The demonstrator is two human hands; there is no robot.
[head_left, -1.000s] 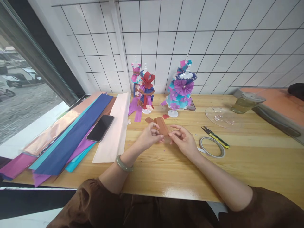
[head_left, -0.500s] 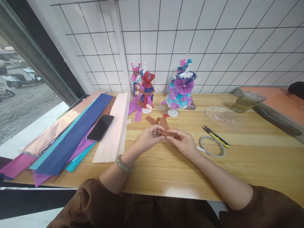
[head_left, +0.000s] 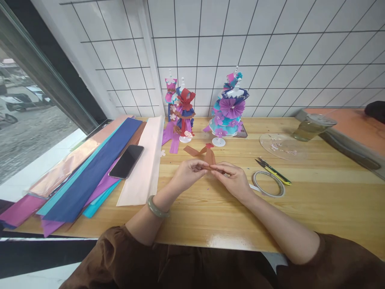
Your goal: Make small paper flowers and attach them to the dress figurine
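My left hand (head_left: 192, 172) and my right hand (head_left: 230, 176) meet over the wooden table, fingertips almost touching. Both pinch the near end of a brown crepe paper strip (head_left: 210, 157), which looks folded there. Its loose tail trails away from me to the left on the tabletop. Fingers hide part of the pinched fold. A small red paper flower (head_left: 209, 145) lies just behind the strip. To the right of my right hand are a roll of white tape (head_left: 268, 184) with a loose end and yellow-and-black thread snips (head_left: 273, 171).
Folded crepe paper (head_left: 96, 172) in several colours lies left, a phone (head_left: 126, 161) on top. Miniature dress forms in paper dresses (head_left: 231, 108) stand at the back near the tiled wall. A clear plate (head_left: 278, 146) of small beads and a lidded cup (head_left: 313, 127) are at right.
The brown strip's folded part has shifted slightly between my fingers and its loop now stands narrower. Both hands keep their pinch in nearly the same place.
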